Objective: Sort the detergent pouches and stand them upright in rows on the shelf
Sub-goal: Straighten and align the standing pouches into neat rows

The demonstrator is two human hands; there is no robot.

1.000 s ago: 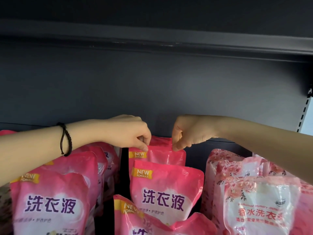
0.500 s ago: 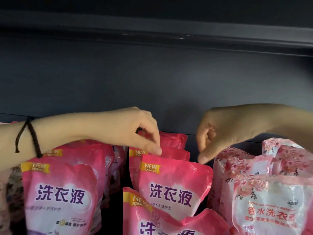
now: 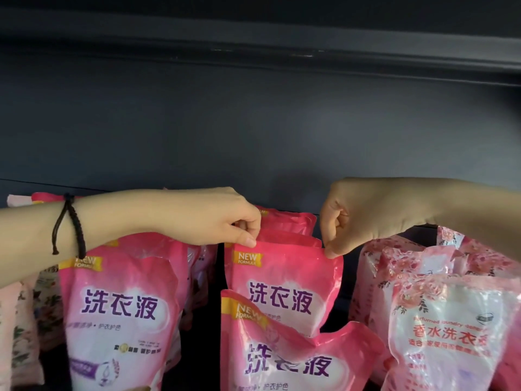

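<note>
Though half hidden behind front pouch (image 3: 287, 365), middle pouch (image 3: 284, 277), top corners pinched by left hand (image 3: 220, 218) and right hand (image 3: 358, 213).

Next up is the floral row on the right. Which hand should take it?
Right, likely. The right hand pinches the right corner of the middle pouch, just beside the floral pouches. The left hand holds the left corner and would have to cross over.
</note>
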